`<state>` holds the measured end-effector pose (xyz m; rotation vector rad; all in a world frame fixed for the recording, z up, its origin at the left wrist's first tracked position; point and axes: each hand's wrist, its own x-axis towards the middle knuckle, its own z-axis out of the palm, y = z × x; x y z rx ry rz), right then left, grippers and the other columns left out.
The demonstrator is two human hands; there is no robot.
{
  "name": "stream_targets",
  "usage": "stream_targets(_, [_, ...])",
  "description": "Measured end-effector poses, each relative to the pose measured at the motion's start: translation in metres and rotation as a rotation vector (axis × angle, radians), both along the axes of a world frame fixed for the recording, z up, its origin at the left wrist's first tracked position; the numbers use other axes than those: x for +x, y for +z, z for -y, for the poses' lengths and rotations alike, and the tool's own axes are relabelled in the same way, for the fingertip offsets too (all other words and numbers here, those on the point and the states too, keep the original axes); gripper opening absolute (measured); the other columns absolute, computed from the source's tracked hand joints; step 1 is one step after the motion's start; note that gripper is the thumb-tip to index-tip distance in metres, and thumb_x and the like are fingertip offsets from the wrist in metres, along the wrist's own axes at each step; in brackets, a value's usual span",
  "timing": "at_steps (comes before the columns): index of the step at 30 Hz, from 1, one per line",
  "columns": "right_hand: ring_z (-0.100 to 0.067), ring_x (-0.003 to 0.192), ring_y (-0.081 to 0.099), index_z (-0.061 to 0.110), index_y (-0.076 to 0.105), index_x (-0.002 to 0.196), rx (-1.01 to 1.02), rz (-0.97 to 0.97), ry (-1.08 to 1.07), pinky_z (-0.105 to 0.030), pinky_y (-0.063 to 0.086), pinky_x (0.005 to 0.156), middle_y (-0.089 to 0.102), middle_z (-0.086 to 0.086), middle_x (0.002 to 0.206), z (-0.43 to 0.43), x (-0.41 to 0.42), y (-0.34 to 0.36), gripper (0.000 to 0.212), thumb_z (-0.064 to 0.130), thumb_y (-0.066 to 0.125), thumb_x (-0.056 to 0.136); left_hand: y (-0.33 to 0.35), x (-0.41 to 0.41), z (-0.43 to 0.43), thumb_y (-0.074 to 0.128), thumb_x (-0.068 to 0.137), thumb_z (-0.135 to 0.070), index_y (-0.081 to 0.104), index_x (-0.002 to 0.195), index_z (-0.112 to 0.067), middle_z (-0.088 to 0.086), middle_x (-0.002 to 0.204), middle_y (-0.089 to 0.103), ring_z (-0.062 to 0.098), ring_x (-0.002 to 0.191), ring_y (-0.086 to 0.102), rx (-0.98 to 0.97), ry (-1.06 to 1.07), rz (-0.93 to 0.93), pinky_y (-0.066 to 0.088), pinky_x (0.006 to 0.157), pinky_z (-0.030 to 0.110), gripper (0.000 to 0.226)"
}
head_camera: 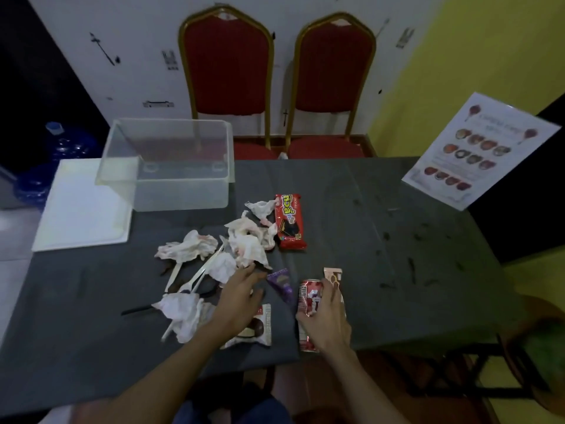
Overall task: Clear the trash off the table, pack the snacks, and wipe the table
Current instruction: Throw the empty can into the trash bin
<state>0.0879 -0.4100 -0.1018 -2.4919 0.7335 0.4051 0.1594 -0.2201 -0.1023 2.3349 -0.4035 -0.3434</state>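
Observation:
Crumpled, stained tissues (244,240) and white plastic forks (195,273) lie in a heap on the dark table (382,240). My left hand (238,289) reaches into this heap, fingers spread, touching a tissue; I cannot tell if it grips anything. My right hand (325,319) is closed around a red snack packet (308,301) near the front edge, with a pink wrapper (333,275) behind it. A red biscuit pack (289,221) lies further back. A purple wrapper (281,283) sits between my hands. A chocolate-cake packet (256,328) lies under my left wrist.
A clear plastic box (171,166) stands at the back left, next to its white lid (82,206). A printed menu sheet (477,148) leans at the back right. Two red chairs (275,81) stand behind the table. Dark smears (412,264) mark the table's right side.

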Motion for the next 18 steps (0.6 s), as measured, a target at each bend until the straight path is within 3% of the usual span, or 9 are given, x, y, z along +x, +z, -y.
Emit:
stream_targets(5, [-0.026, 0.13, 0.044, 0.033, 0.009, 0.147, 0.026, 0.144, -0.111, -0.048, 0.045, 0.098, 0.034, -0.003, 0.149, 0.006, 0.007, 0.008, 0.098, 0.043, 0.072, 0.073, 0.001, -0.003, -0.003, 0.057, 0.089, -0.01, 0.059, 0.125, -0.017, 0.005, 0.14, 0.047, 0.021, 0.132, 0.039, -0.026, 0.053, 0.005, 0.025, 0.103, 0.02, 0.037])
stream_targets(9, [-0.026, 0.128, 0.047, 0.037, 0.008, 0.149, 0.046, 0.386, -0.154, -0.047, 0.046, 0.093, 0.039, -0.005, 0.146, -0.002, 0.042, 0.042, 0.098, 0.041, 0.074, 0.076, 0.009, 0.0, -0.023, 0.05, 0.093, -0.009, 0.055, 0.129, -0.021, 0.0, 0.149, 0.038, 0.017, 0.141, 0.028, -0.074, 0.159, 0.008, 0.019, 0.112, 0.024, 0.039])
stream_targets(12, [-0.028, 0.122, 0.05, 0.048, 0.006, 0.147, 0.121, 0.547, -0.032, -0.042, 0.047, 0.086, 0.049, -0.009, 0.136, -0.032, 0.075, 0.072, 0.095, 0.039, 0.072, 0.079, 0.02, 0.004, -0.053, 0.048, 0.093, -0.006, 0.057, 0.126, -0.02, 0.001, 0.146, 0.042, 0.014, 0.139, 0.032, -0.144, 0.258, 0.061, 0.026, 0.115, 0.031, 0.037])
stream_targets(14, [-0.026, 0.128, 0.044, 0.055, 0.006, 0.144, 0.231, 0.622, 0.077, -0.042, 0.045, 0.092, 0.042, -0.007, 0.145, -0.067, 0.095, 0.086, 0.098, 0.034, 0.075, 0.078, 0.026, 0.006, -0.08, 0.048, 0.093, -0.004, 0.057, 0.125, -0.018, 0.002, 0.143, 0.047, 0.016, 0.137, 0.036, -0.192, 0.347, 0.122, 0.03, 0.114, 0.037, 0.037])
stream_targets(16, [-0.021, 0.135, 0.038, 0.052, 0.011, 0.145, 0.343, 0.685, 0.18, -0.042, 0.04, 0.103, 0.034, 0.0, 0.15, -0.113, 0.111, 0.095, 0.101, 0.028, 0.078, 0.074, 0.033, 0.005, -0.114, 0.047, 0.093, -0.002, 0.058, 0.125, -0.015, 0.005, 0.142, 0.048, 0.018, 0.136, 0.037, -0.223, 0.475, 0.173, 0.027, 0.114, 0.029, 0.036])
stream_targets(18, [-0.017, 0.131, 0.041, 0.042, 0.021, 0.145, 0.394, 0.714, 0.321, -0.039, 0.04, 0.105, 0.039, 0.002, 0.144, -0.175, 0.121, 0.1, 0.096, 0.026, 0.08, 0.071, 0.039, -0.002, -0.162, 0.046, 0.093, 0.0, 0.058, 0.125, -0.014, 0.004, 0.143, 0.047, 0.015, 0.137, 0.035, -0.222, 0.643, 0.223, 0.025, 0.111, 0.022, 0.037])
